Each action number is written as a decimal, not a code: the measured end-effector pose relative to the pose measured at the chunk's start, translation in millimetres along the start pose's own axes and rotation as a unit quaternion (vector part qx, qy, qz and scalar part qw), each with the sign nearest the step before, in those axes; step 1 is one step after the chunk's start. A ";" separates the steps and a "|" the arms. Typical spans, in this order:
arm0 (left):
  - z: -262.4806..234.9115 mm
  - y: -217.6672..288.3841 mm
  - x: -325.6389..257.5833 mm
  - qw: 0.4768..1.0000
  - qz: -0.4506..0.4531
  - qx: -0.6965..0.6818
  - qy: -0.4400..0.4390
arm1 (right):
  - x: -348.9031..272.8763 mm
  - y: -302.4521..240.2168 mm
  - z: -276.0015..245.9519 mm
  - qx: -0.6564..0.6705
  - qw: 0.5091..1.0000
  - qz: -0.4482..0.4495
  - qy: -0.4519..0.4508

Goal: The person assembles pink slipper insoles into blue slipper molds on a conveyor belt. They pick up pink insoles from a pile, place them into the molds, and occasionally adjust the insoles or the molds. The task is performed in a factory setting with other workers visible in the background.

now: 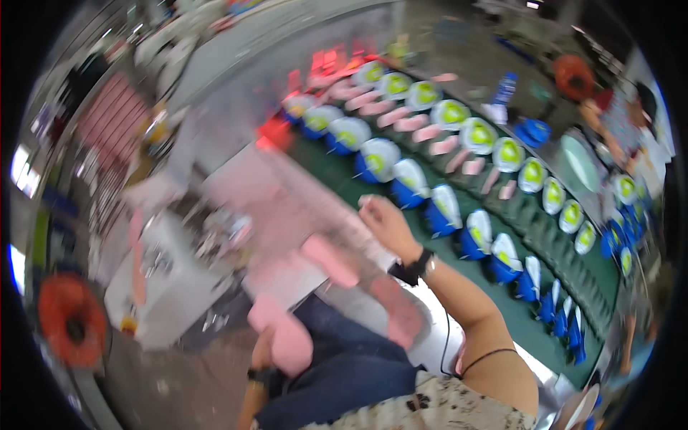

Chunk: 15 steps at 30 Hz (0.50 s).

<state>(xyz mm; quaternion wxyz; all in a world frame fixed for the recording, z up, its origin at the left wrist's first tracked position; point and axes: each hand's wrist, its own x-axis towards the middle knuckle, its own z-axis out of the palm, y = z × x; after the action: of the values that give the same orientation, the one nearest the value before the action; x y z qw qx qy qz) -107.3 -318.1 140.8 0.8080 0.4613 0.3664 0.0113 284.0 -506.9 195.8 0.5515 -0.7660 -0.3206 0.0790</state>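
Observation:
Low in the view, my left hand is closed on a pink insole, held beside my dark-clothed lap. My right hand reaches over the near edge of a green conveyor belt, fingers curled in. Blur keeps me from seeing whether anything is in them. Close to it, on the belt, blue and white shoe uppers stand in a row. Another pink insole lies on the pink-stained worktable, and a darker pink piece lies nearer my lap.
Farther across the belt run rows of small pink pieces and uppers with yellow-green insides. A grey machine with red glowing lights covers the belt's far left end. An orange fan stands left; another person is at far right.

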 end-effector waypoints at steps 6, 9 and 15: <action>41.9 49.1 3.2 0.989 -0.044 -0.122 0.065 | -124.0 -140.7 122.1 -0.059 0.971 -0.033 -0.231; 50.8 62.1 -18.8 0.986 0.029 -0.156 0.046 | -134.9 -148.8 143.4 0.013 0.951 0.078 -0.298; 20.8 36.1 -28.4 0.985 0.008 -0.168 0.031 | -149.4 -135.5 153.4 0.150 0.919 0.125 -0.342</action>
<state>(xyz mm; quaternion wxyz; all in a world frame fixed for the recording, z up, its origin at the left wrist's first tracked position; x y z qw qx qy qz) -103.9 -322.8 190.9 0.8621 0.3213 0.3805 0.0933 39.5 -446.3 224.2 0.5026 -0.6346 -0.3754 0.4514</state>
